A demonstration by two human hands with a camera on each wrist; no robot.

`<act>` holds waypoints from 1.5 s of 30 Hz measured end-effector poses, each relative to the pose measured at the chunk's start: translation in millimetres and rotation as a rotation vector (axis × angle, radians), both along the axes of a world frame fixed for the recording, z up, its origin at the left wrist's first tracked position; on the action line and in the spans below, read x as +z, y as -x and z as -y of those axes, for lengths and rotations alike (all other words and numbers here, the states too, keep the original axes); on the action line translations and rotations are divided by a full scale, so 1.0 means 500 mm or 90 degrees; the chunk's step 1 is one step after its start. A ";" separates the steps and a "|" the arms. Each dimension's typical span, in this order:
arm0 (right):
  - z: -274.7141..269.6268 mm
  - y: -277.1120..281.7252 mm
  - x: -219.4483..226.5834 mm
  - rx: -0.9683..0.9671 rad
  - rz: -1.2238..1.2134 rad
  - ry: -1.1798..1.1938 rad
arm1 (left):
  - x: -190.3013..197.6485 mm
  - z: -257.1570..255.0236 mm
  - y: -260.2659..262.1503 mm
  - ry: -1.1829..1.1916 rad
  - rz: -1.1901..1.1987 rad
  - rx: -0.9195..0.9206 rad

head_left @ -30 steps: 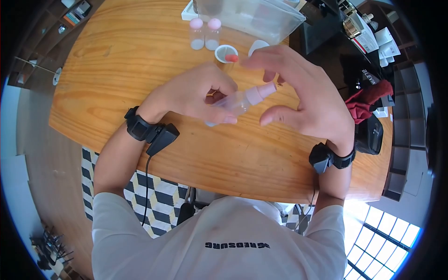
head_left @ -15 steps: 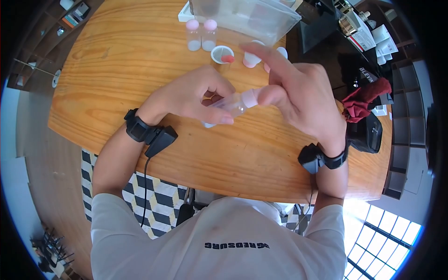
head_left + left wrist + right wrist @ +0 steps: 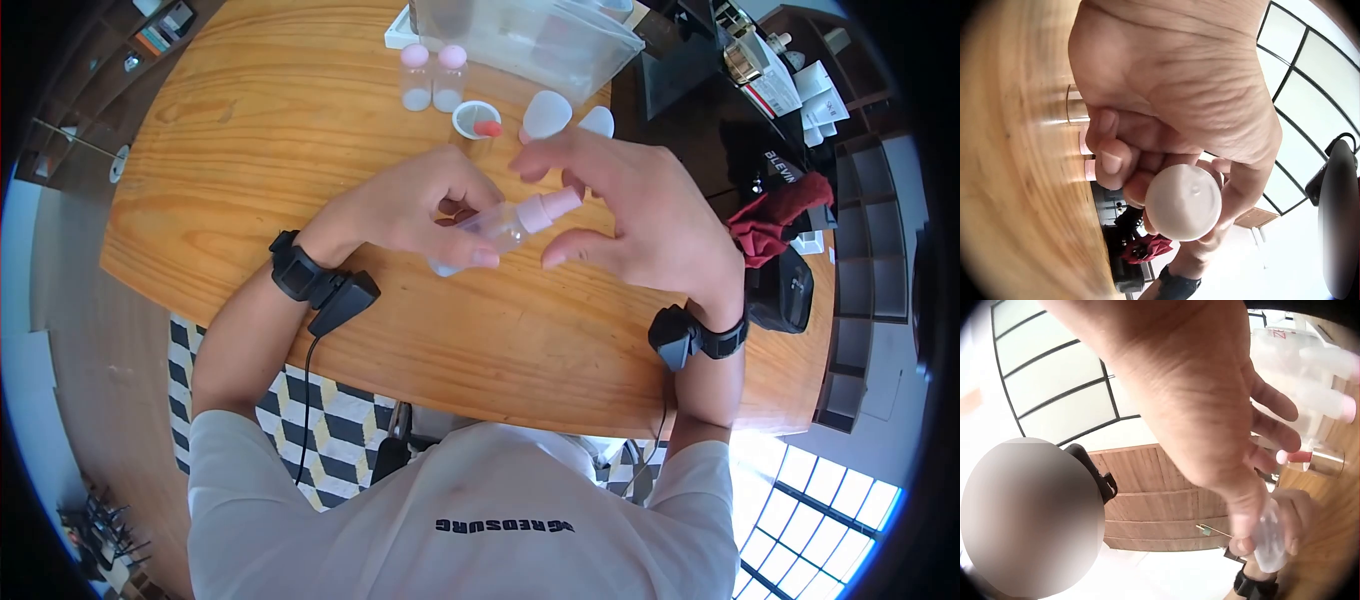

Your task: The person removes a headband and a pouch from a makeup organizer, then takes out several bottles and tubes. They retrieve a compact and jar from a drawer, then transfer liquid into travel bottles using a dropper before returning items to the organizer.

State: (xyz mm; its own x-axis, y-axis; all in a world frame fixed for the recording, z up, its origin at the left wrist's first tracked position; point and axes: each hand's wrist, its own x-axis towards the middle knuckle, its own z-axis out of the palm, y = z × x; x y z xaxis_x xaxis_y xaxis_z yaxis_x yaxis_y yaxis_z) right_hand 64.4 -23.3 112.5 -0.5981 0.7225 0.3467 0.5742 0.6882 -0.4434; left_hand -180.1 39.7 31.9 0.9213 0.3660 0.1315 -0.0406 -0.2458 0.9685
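Note:
My left hand (image 3: 420, 205) holds a small clear spray bottle (image 3: 508, 228) between thumb and fingers, tilted over the table. Its pink spray top (image 3: 548, 209) points toward my right hand (image 3: 640, 215). The left wrist view shows the round, whitish bottle base (image 3: 1184, 203). My right hand arches around the spray top, thumb and fingers spread apart, a gap between thumb and top. In the right wrist view the right thumb (image 3: 1244, 528) overlaps the bottle's near side.
Beyond the hands stand two clear bottles with pink caps (image 3: 416, 75), a small round cup (image 3: 470, 118) holding a reddish piece (image 3: 487, 129), and two whitish squeeze tubes (image 3: 547, 115). A translucent bin (image 3: 570, 55) is at the back; a dark red cloth (image 3: 765, 235) lies at right.
Half a second ago my right thumb and fingers were closed in at the spray top; now they have spread apart, uncovering it. The left hand keeps hold of the bottle, nearly still.

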 end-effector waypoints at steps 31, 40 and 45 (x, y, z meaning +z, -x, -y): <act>-0.060 0.003 0.056 -0.150 -0.268 0.027 | 0.003 -0.081 0.040 -0.070 0.266 0.702; -0.139 0.015 -0.011 -0.282 0.102 -0.232 | -0.061 -0.152 0.027 -0.101 0.112 0.504; -0.150 0.023 -0.042 -0.242 0.174 -0.231 | -0.060 -0.159 0.024 0.011 0.145 0.443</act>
State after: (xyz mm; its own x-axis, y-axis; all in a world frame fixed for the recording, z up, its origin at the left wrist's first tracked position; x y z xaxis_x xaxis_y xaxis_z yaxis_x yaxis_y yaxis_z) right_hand 52.8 51.9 91.3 -0.4226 0.7675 0.4820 0.8706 0.4916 -0.0195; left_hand -192.1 119.2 1.7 0.4254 0.8603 0.2810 -0.0815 -0.2729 0.9586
